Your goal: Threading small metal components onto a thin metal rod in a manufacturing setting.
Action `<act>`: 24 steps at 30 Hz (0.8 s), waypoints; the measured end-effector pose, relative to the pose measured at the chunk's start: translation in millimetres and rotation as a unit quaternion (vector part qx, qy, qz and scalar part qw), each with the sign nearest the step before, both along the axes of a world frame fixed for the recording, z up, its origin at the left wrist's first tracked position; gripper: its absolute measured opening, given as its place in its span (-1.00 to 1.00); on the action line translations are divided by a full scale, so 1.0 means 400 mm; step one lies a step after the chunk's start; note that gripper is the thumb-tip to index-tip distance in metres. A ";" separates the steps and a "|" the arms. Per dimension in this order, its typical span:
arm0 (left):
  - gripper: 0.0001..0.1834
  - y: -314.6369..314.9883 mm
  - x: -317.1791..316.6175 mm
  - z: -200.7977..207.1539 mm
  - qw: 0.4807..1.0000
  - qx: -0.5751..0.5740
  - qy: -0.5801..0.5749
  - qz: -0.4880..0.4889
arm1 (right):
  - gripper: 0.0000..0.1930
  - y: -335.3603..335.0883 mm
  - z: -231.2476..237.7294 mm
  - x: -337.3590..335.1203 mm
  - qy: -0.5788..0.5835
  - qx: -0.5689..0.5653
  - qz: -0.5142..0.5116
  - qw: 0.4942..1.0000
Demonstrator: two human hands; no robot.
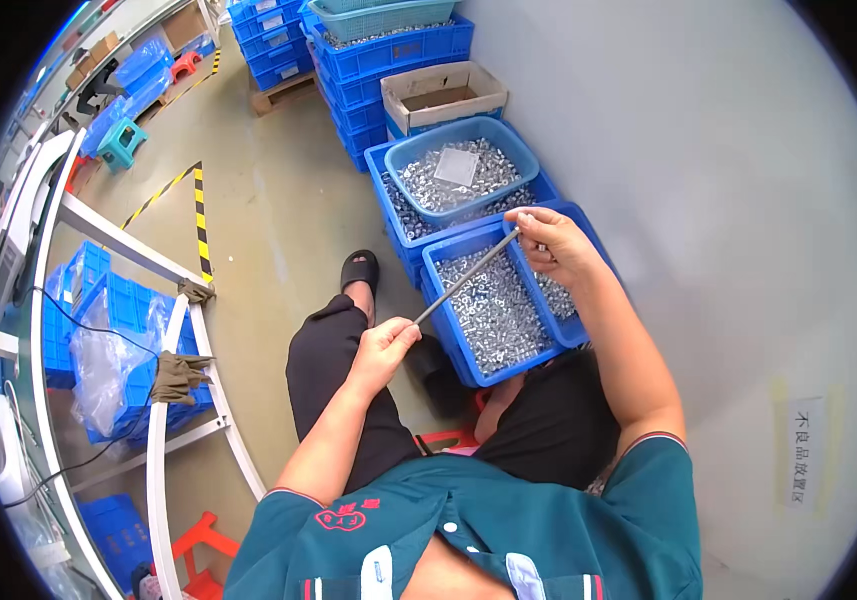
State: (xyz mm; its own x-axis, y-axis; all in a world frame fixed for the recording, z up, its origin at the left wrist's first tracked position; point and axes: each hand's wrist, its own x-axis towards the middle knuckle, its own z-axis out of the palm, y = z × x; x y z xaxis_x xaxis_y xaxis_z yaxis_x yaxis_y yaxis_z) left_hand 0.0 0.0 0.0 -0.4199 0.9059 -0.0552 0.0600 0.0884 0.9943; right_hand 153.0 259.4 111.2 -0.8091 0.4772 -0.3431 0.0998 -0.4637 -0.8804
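A thin grey metal rod (465, 277) slants across in front of me, above a blue bin of small silver metal parts (495, 318). Its near end is gripped in my left hand (386, 352), closed over my left knee. My right hand (560, 245) pinches at the far end with thumb and forefinger; a small shiny piece shows at the fingertips. The other right fingers are curled, and another small metal bit seems to peek out between them. Beside that bin, partly covered by my right forearm, is a second blue compartment (560, 302) of similar parts.
Behind the bins stands a light-blue basket (520, 150) of metal parts with a white card on top. Farther back are an open cardboard box (445, 95) and stacked blue crates (353, 105). A white wall (728, 250) borders the right; a white-framed workbench (133, 240) the left.
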 end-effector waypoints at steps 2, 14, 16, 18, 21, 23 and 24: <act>-0.79 0.005 0.001 0.000 1.000 0.024 -0.003 -0.001 | -0.76 -0.016 0.008 -0.002 0.060 -0.034 -0.020 0.997; -0.80 0.032 0.030 0.000 0.997 0.041 -0.061 -0.007 | -0.76 -0.010 0.017 0.005 0.039 -0.006 -0.039 0.998; -0.79 0.029 0.026 -0.002 0.997 0.042 -0.060 -0.007 | -0.72 -0.014 0.030 0.011 0.061 -0.038 -0.030 0.997; -0.78 0.029 0.025 0.001 0.997 0.043 -0.060 -0.008 | -0.64 -0.011 0.032 0.016 0.087 -0.077 -0.013 0.993; -0.77 0.032 0.029 0.010 0.996 0.035 -0.083 -0.016 | -0.67 -0.007 0.034 0.022 0.078 -0.047 -0.011 0.996; -0.78 0.034 0.031 0.006 0.995 0.042 -0.092 -0.019 | -0.69 -0.008 0.031 0.022 0.055 -0.010 -0.013 0.998; -0.78 0.033 0.032 0.003 0.995 0.041 -0.092 -0.019 | -0.72 -0.014 0.031 0.018 0.034 0.026 -0.013 0.999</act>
